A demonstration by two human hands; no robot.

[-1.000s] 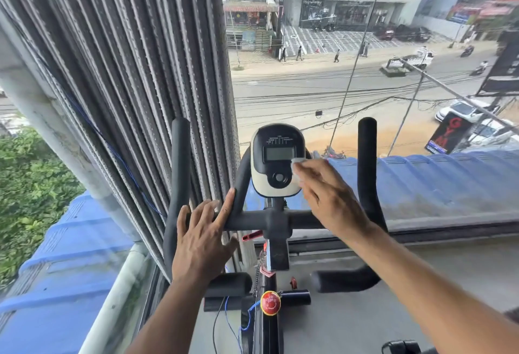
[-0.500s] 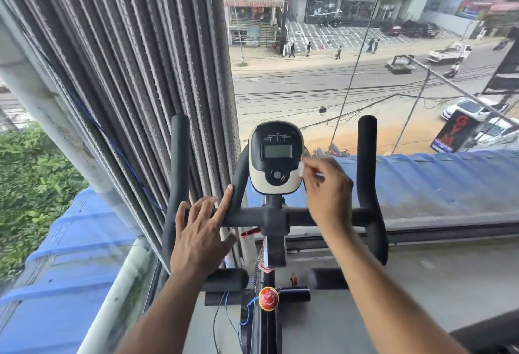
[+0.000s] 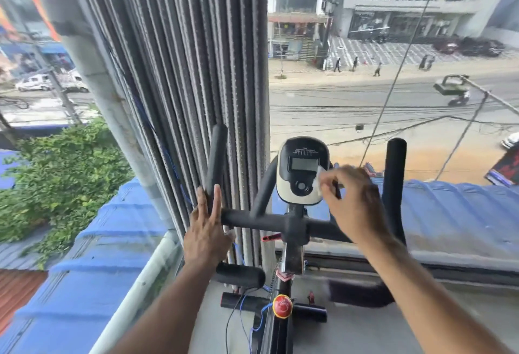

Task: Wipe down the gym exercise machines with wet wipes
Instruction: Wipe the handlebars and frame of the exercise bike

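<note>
Two bare hands work at an exercise bike (image 3: pixel 292 230) set against a window, centre of frame. Right hand (image 3: pixel 351 202), right of centre: fingers curled, pinching a small white wet wipe (image 3: pixel 319 182) against the right edge of the bike's console (image 3: pixel 302 171). Console is black above with a grey screen, cream below, one round button under the screen. Only a corner of the wipe shows past the fingertips.

Left hand (image 3: pixel 206 230), left of centre: fingers straight and together, flat on the left upright of the black handlebar (image 3: pixel 216 157), where it meets the crossbar. Nothing held in it.

Red round knob (image 3: pixel 282 310) on the frame, lower centre, with blue and black wires trailing beside it. Grey vertical blinds (image 3: pixel 182 73) hang just behind the left handlebar, filling the upper middle. Through the glass: blue roofing (image 3: pixel 449 213) below, a street with walkers and vehicles at upper right, green foliage (image 3: pixel 56 168) at left. Right-side edges are motion-blurred.
</note>
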